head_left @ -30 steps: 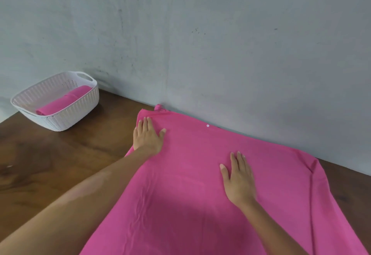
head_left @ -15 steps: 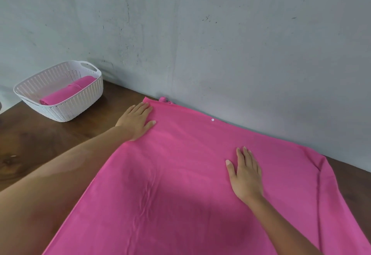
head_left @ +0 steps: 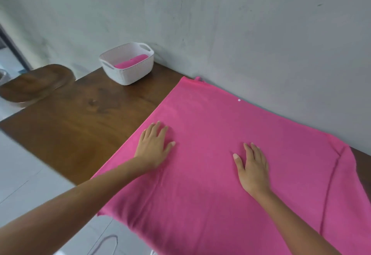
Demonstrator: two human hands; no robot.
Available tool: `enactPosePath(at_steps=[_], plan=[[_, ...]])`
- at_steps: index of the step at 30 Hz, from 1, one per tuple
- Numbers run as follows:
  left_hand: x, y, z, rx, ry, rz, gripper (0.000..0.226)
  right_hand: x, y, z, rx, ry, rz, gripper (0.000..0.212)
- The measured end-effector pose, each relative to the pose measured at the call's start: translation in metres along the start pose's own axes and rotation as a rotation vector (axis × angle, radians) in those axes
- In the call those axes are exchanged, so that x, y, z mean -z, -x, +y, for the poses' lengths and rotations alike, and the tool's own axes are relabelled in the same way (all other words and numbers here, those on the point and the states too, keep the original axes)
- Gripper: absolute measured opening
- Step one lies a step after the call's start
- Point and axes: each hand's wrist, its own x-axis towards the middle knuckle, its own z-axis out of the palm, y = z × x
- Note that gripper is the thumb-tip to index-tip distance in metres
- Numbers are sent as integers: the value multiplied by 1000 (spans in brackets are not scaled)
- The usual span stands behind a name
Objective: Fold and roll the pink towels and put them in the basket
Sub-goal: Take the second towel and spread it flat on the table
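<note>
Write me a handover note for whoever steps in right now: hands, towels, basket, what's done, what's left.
Left hand: flat, fingers straight, pressing the towel near its left edge.
Right hand: flat on the towel's middle.
The towel lies spread on the table, far edge at the wall, near edge hanging over the front; a crease runs along its right side.
Basket: far left on the table, by the wall, holding one rolled towel.
Done: one towel rolled and stowed.
Left: fold, roll and put this one in the basket.

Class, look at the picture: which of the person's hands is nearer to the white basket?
The left. The left hand lies flat on the spread pink towel near its left edge, on the white basket side; the right hand rests flat further right, mid-towel.
</note>
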Motion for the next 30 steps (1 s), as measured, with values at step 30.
enactPosePath(at_steps=[30], plan=[[25,-65,31,-194,-83,-53,68,17,122,22,50,20,45,64]])
